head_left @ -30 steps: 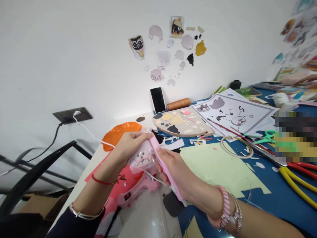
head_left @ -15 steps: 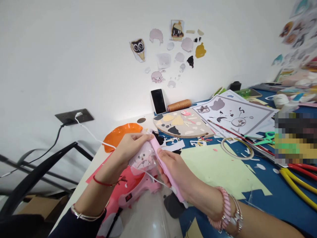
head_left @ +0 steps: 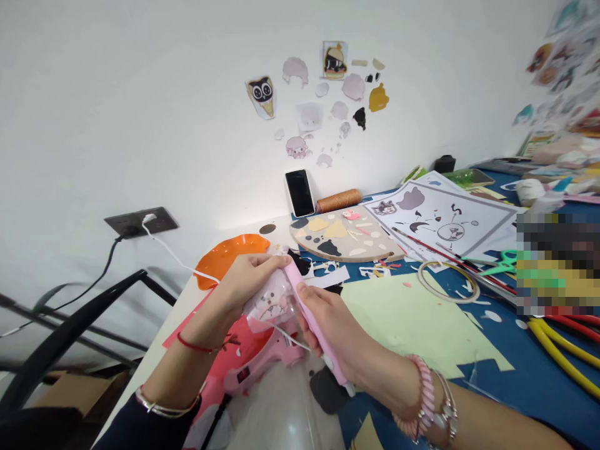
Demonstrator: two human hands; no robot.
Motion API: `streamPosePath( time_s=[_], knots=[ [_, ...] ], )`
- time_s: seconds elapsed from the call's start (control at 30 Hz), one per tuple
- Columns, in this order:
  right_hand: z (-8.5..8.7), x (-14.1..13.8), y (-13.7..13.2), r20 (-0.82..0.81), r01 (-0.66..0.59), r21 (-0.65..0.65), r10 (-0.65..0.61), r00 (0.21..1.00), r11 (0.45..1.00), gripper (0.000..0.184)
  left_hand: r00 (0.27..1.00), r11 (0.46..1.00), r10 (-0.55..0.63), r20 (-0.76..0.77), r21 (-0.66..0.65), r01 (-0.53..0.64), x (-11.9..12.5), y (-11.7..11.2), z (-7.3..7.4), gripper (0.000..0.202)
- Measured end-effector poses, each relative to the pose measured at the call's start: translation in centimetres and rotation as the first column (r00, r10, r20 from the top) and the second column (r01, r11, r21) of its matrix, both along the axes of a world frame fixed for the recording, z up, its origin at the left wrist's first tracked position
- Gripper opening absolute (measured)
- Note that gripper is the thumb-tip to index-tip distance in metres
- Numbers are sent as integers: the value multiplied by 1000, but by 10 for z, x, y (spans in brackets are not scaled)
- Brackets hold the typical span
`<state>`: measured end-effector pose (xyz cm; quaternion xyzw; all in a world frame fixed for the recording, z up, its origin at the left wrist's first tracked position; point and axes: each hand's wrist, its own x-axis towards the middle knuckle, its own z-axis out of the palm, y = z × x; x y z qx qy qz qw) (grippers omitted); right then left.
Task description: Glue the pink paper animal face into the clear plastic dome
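Note:
My left hand (head_left: 246,281) pinches a clear plastic piece with a small pink cartoon face (head_left: 274,301) on it, held above the table's near left part. My right hand (head_left: 330,328) grips a slim pink pen-like tool (head_left: 312,322) whose tip points up into the plastic piece at my left fingers. A thin white cord (head_left: 175,259) runs from the tool area to a wall socket (head_left: 140,220). Under my hands lies a pink glue gun (head_left: 265,356) on red paper.
An orange dish (head_left: 225,250) sits behind my left hand. A wooden board (head_left: 347,237) with paper cutouts, a phone (head_left: 300,192) leaning on the wall, a twine spool (head_left: 337,200), a tape ring (head_left: 447,281), green scissors (head_left: 499,262), pale green paper (head_left: 412,319) and printed sheets (head_left: 445,215) lie to the right.
My hands and the pink tool keep the same hold; the view has shifted slightly and the plastic piece has barely moved.

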<state>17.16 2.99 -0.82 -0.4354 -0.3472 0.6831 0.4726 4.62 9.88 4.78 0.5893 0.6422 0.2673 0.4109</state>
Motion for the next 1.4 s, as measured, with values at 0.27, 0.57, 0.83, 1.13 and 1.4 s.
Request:
streamPosePath(
  time_s=[0.27,0.57,0.83,1.13,1.4],
  knots=[
    [0,0,1,4,-2,-11,2,1000,1000,36,1000,1000,26,14,-7,-25,-1,0,-2,32],
    [0,0,0,1,-3,-15,3,1000,1000,37,1000,1000,14,17,12,-14,-2,3,-6,37],
    [0,0,1,-3,-3,-15,2,1000,1000,37,1000,1000,16,15,6,-16,0,3,-4,34],
    [1,0,1,6,-1,-25,1,1000,1000,36,1000,1000,14,10,13,-14,-1,3,-3,34],
    [1,1,0,9,-4,-19,4,1000,1000,36,999,1000,-1,35,5,1,-2,2,-4,33]
  ],
)
